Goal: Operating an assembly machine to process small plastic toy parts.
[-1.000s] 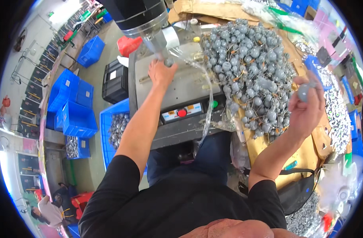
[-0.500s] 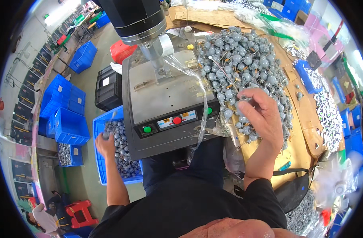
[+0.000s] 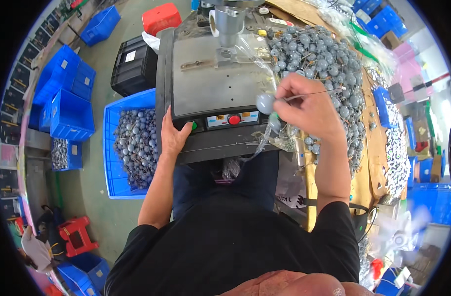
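My left hand (image 3: 174,134) rests on the left front corner of a dark press machine (image 3: 198,148). It is open and holds nothing, its thumb on the green button (image 3: 193,126) of the front panel. Over the panel's right end, my right hand (image 3: 312,106) pinches a grey ball with a thin wire stem (image 3: 265,103). The stem points to the right past my fingers. The second button is hidden behind the ball and hand. Just right of the panel's middle is a red button (image 3: 234,119). The metal press head (image 3: 229,29) stands above the machine's flat plate (image 3: 206,93).
A large pile of grey balls with wire stems (image 3: 319,54) covers the bench to the right. More balls fill a blue crate (image 3: 109,163) at the machine's left. Behind it stands a black crate (image 3: 134,74). A clear plastic strip (image 3: 259,60) hangs across the plate.
My left hand has moved from above the blue crate to the green button, and no ball shows in it now. My right hand has lifted a ball from the pile toward the machine.
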